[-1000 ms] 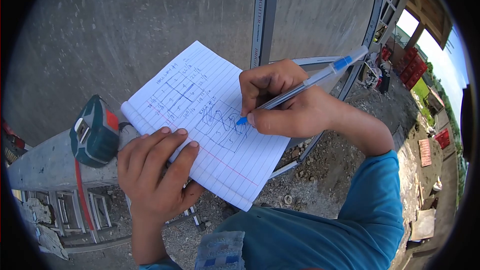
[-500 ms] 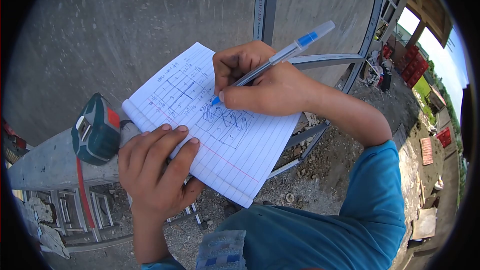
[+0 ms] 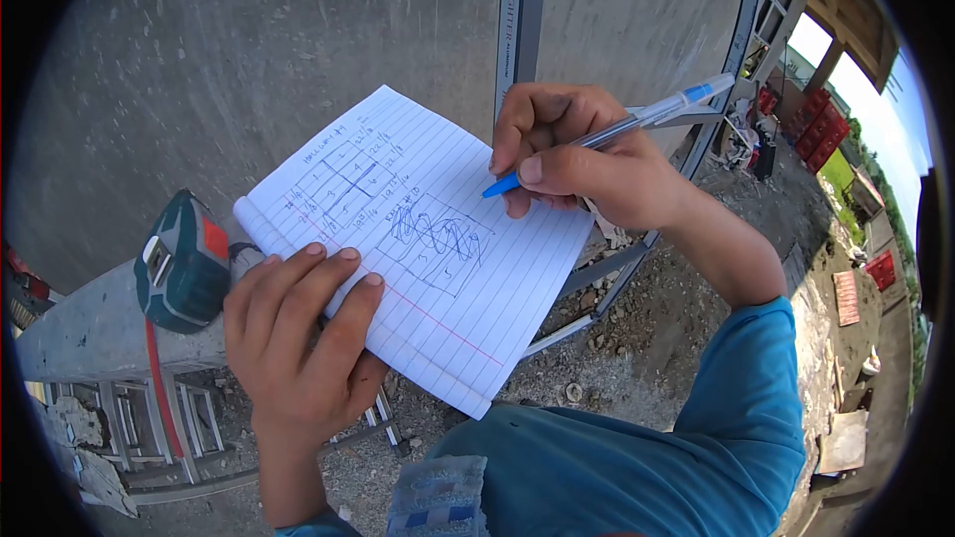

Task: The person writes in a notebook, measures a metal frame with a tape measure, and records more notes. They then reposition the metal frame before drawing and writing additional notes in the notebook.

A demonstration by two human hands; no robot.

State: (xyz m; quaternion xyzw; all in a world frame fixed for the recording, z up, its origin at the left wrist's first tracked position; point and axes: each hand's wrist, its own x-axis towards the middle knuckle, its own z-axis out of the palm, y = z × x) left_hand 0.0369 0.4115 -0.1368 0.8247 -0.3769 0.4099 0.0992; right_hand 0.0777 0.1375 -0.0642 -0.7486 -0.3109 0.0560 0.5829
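Observation:
A lined notepad (image 3: 537,268) with a folded-over top edge lies tilted in front of me, bearing a hand-drawn numbered grid, figures and a scribbled-over patch. My left hand (image 3: 298,348) holds its left edge, fingers on the page and thumb at the rim. In my right hand (image 3: 607,159) a clear ballpoint pen (image 3: 686,99) with a blue tip is pinched between thumb and fingers. The tip points at the paper, right of the scribbled drawing. Beside my left hand, a dark green and red tape measure (image 3: 189,273) rests on a concrete ledge (image 3: 85,338).
A grey wall (image 3: 298,30) rises ahead, with a metal frame (image 3: 520,40) against it. Below the ledge lies an aluminium ladder (image 3: 129,428), with a red strip (image 3: 162,388) hanging over it. Rubble covers the ground. Red crates (image 3: 824,129) stand far right.
My right hand has moved right with the pen, its tip leaving the area above the scribble and uncovering more writing. The notepad and left hand have shifted slightly left in view.

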